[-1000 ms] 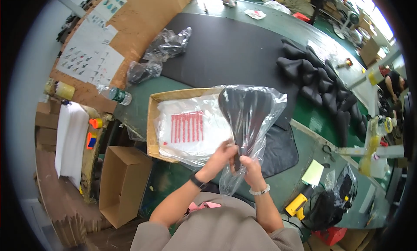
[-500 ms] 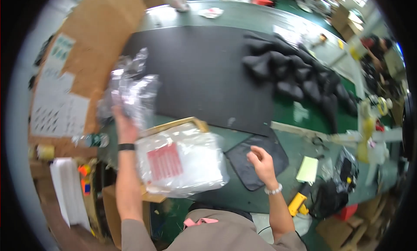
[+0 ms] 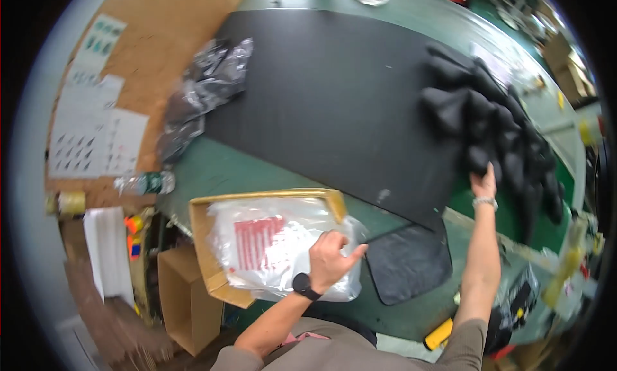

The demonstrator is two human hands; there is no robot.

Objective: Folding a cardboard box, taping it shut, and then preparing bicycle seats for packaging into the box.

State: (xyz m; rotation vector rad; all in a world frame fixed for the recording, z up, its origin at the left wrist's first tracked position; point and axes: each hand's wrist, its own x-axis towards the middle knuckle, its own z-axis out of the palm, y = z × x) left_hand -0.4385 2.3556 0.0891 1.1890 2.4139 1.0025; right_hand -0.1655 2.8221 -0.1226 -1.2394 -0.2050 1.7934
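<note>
My right hand [image 3: 484, 183] reaches out to the right and grips the near end of a black padded piece [image 3: 477, 159], its fingers partly hidden by it. That piece belongs to a heap of puffy black pieces [image 3: 508, 123] on the table's right side. My left hand [image 3: 331, 260] hovers over clear plastic bags [image 3: 295, 220] with a red printed patch, its thumb apart from loosely bent fingers and nothing held. The bags lie in an open cardboard box [image 3: 200, 242] at the table's near edge.
A large black sheet [image 3: 340, 101] covers the middle of the green table. Crumpled clear plastic [image 3: 215, 79] lies on its left edge, near a plastic bottle [image 3: 146, 183]. A black flat pouch [image 3: 411, 265] lies near me, with a yellow-handled tool [image 3: 439, 334] closer still.
My left hand has left the crumpled plastic and come right over the bagged box. My right hand has gone from above the flat pouch out to the black padded heap. The view has shifted.
</note>
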